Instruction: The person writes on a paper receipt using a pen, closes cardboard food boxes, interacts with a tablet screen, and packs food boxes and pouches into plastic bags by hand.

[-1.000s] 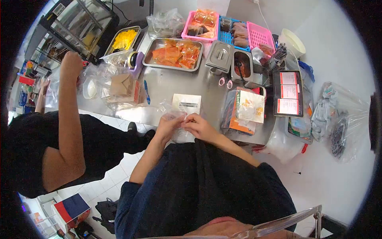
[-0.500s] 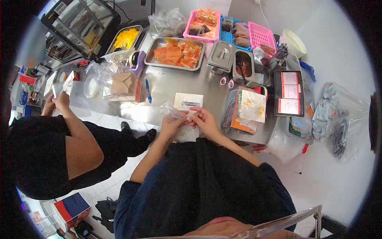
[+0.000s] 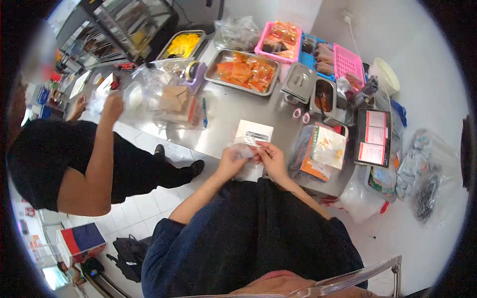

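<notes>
Close in front of my body, my left hand [image 3: 230, 162] is closed around a crumpled clear plastic bag [image 3: 242, 151]. My right hand [image 3: 273, 159] meets it from the other side, its thumb and fingers pinched at the bag's edge. What lies inside the bag, if anything, I cannot make out. Just beyond the fingers, a white printed label sheet [image 3: 254, 131] with dark bars lies on the steel table. More pale printed paper [image 3: 250, 173] shows below my hands, partly covered by them.
A steel tray [image 3: 212, 78] of orange-red packets stands beyond, beside a lidded steel container [image 3: 298, 82]. Pink scissors [image 3: 301, 115] lie near it. Stacked packets [image 3: 328, 146] and a tablet [image 3: 373, 136] are at right. Left are a pen [image 3: 204, 112], a brown box [image 3: 174, 98] and a co-worker [image 3: 64, 164].
The view has swung, so the table sits further right in the picture. My hands stay together at the bag. The co-worker's hands have moved apart, with clear plastic between them.
</notes>
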Motion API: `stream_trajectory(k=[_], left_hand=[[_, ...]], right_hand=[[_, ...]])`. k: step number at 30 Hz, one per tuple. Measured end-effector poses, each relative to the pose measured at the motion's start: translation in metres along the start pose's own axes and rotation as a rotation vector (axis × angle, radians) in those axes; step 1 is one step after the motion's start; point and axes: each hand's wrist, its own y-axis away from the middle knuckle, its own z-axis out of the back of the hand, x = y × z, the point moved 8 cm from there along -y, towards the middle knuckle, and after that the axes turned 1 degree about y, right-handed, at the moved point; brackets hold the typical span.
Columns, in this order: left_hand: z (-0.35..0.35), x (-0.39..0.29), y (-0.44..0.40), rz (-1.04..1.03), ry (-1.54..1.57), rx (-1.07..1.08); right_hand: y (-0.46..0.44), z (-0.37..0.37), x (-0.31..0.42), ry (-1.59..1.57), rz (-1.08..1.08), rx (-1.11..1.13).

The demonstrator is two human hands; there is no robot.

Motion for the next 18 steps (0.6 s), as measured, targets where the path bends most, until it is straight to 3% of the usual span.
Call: stream_trajectory(k=[2, 3, 6, 7, 10, 13, 16, 18], left_hand=[[0.005, 0.0, 0.001, -0.189, -0.164, -0.013], [0.006, 0.01, 0.001, -0.105, -0.168, -0.038], [0.008, 0.012, -0.002, -0.155, -0.23, -0.048], [0.007, 0.012, -0.003, -0.095, -0.23, -0.038], [0.011, 0.01, -0.004, 0.165, 0.3, -0.11], [0.009, 0.003, 0.001, 0.255, 0.164, -0.11], [0.004, 0.013, -0.003, 0.263, 0.25, -0.087], [0.007, 0.009, -0.003, 0.215, 0.128, -0.048]], right_hand=[[0.0, 0.0, 0.003, 0.054, -0.04, 0.008], [0.001, -0.003, 0.011, 0.132, -0.036, 0.021], [0.002, -0.004, 0.034, 0.464, 0.279, 0.017], [0.005, -0.005, 0.038, 0.362, 0.227, 0.006], [0.014, -0.009, 0.02, 0.221, 0.005, 0.186], [0.02, 0.002, 0.008, 0.289, 0.022, 0.246], [0.026, 0.006, 0.014, 0.447, 0.052, 0.238], [0.026, 0.008, 0.012, 0.389, 0.003, 0.225]])
